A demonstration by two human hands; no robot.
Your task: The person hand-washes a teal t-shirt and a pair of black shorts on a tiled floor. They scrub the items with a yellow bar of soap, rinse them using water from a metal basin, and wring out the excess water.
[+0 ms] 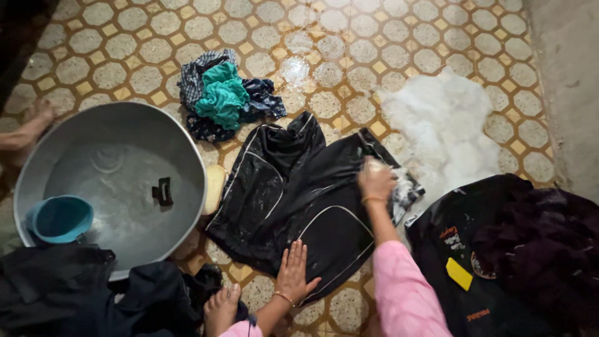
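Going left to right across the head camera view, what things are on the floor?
Small teal bowl → round metal basin → heap of teal and dark patterned clothes → wet black garment with white piping with the left hand flat on it → right hand → white soap foam → dark clothes pile.

A garment [293,200] lies spread on the floor [399,56] at centre. Left of it stands a basin [93,131] with a scoop [59,218] in it. A heap of clothes [224,93] lies on the far side, foam [443,131] to the right, and a pile [518,249] near right.
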